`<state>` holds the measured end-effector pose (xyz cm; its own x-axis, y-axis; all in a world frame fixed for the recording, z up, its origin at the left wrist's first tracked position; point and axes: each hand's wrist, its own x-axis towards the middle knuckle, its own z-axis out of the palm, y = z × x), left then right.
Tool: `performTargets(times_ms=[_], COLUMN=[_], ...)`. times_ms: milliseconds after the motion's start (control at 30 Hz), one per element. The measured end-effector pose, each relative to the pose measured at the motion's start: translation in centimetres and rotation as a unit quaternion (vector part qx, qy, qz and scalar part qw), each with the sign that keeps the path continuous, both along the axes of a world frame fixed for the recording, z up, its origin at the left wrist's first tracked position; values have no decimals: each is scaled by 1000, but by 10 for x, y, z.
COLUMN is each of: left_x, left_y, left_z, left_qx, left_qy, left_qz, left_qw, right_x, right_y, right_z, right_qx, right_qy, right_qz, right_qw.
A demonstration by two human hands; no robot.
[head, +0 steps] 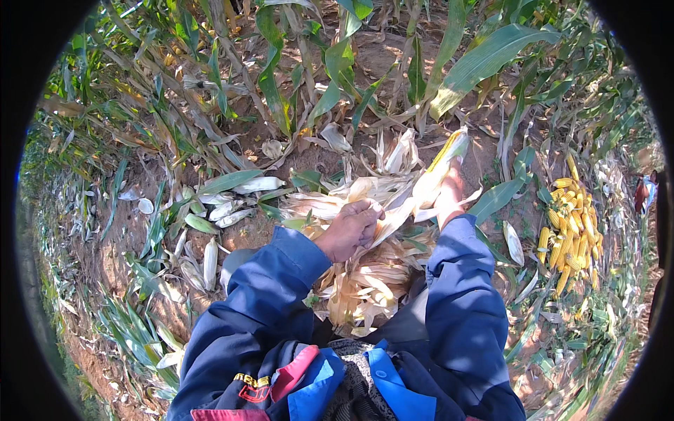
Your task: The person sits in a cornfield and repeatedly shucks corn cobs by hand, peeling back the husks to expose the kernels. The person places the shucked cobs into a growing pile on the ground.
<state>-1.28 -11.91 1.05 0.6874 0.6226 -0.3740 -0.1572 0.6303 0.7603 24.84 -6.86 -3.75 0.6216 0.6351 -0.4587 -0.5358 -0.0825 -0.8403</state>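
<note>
My right hand (452,184) holds an ear of corn (441,158) whose husk is partly peeled, so a strip of yellow kernels shows along one side. Closed on the loose end of a pale husk leaf (395,221) is my left hand (357,227), to the left of the ear; the leaf stretches between both hands. Beneath the hands lies a heap of dry, pulled-off husks (368,287), reaching down between my legs. The fingers of my right hand are partly hidden behind the ear.
Unhusked ears (210,263) lie on the soil at the left, with more (258,184) above them. A pile of husked yellow corn cobs (575,231) is at the right, a single unhusked ear (512,243) nearer. Standing corn stalks (303,52) line the far side. Part of another person (643,194) shows at the right edge.
</note>
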Motion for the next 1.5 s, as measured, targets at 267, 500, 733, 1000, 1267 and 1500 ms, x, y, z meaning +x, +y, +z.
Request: performTargets(times_ms=[267, 500, 733, 1000, 1267, 1500], left_x=[-2, 28, 31, 27, 26, 24], left_y=[67, 51, 45, 48, 30, 31], left_z=[-9, -30, -33, -31, -40, -51], left_qx=[124, 85, 55, 155, 395, 305], left_qy=[86, 56, -41, -37, 190, 85], left_qz=[58, 84, 112, 156, 90, 57], left_qw=[987, 991, 991, 975, 894, 947], right_x=[-45, -95, -105, -103, -96, -98], right_y=[-16, -33, -45, -39, -29, -34], right_z=[-5, -5, -16, 1, 23, 10], right_qx=[142, 183, 159, 169, 220, 258], right_qy=[-60, -77, -113, -239, -156, -159], right_qz=[234, 291, 247, 243, 218, 197], right_qw=[960, 936, 949, 925, 938, 932])
